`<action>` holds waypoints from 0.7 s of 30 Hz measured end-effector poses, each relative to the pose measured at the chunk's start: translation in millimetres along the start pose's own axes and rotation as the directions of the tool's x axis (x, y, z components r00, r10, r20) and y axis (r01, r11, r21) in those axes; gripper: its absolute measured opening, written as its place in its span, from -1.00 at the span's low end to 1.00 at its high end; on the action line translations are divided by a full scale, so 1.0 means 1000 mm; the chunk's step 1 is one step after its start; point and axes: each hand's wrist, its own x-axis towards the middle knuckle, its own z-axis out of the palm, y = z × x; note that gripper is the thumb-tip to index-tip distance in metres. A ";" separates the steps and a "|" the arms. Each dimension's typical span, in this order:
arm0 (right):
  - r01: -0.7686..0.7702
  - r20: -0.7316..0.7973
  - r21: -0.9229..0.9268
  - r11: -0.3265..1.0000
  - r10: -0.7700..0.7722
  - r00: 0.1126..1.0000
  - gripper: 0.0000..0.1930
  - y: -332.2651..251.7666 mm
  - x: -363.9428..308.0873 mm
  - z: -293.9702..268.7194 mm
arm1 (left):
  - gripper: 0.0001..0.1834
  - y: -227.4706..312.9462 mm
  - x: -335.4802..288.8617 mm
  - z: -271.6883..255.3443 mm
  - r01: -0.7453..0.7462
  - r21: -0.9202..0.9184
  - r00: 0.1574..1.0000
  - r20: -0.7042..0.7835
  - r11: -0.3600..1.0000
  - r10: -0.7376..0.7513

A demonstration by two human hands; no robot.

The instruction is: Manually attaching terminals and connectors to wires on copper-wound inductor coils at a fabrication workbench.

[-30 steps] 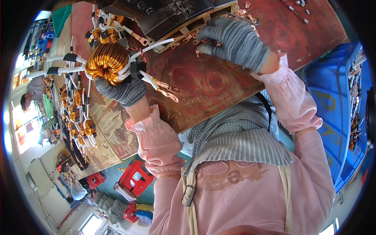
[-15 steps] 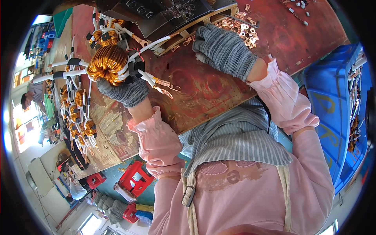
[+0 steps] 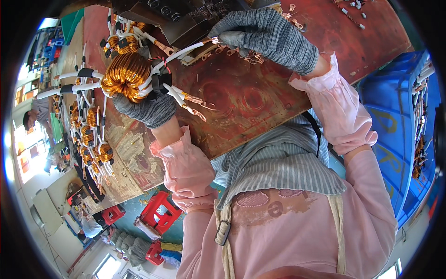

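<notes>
My left hand (image 3: 147, 109), in a grey knitted glove, is closed around the underside of a copper-wire toroidal coil (image 3: 124, 76). White sleeved leads stick out of the coil; two of them, with copper ring lugs (image 3: 197, 111) on their ends, point toward me. Another white lead (image 3: 186, 51) runs up to the right. At its tip my gloved right hand (image 3: 272, 39) pinches a small copper cable lug (image 3: 215, 40) between thumb and fingers. Most of that lug is hidden by the fingertips, so I cannot tell how far it sits over the wire end.
A dark metal machine (image 3: 186, 23) stands at the table's far edge. Loose copper lugs (image 3: 253, 57) lie beside it. More coils (image 3: 88, 135) are heaped on the left of the worn red table (image 3: 251, 116). A blue bin (image 3: 385, 125) with wired parts stands at the right.
My right hand has come away from the pile of lugs, moving left to the tip of the white lead, and now pinches a lug there. The left hand and coil have barely moved.
</notes>
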 end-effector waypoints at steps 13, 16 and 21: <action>-0.052 -0.008 0.296 0.954 0.057 0.998 -0.79 -0.007 0.017 -0.019 | -0.23 -0.002 0.005 0.013 0.026 0.021 0.992 0.119 0.999 -0.028; -0.070 -0.039 0.332 0.940 0.088 0.995 -0.79 -0.006 0.023 -0.026 | -0.21 -0.006 0.010 0.016 -0.044 0.154 0.986 0.164 0.987 0.018; -0.071 0.030 0.293 0.954 0.065 0.997 -0.80 -0.001 0.036 -0.035 | -0.15 -0.009 0.014 0.031 -0.089 0.243 0.983 0.177 0.966 0.046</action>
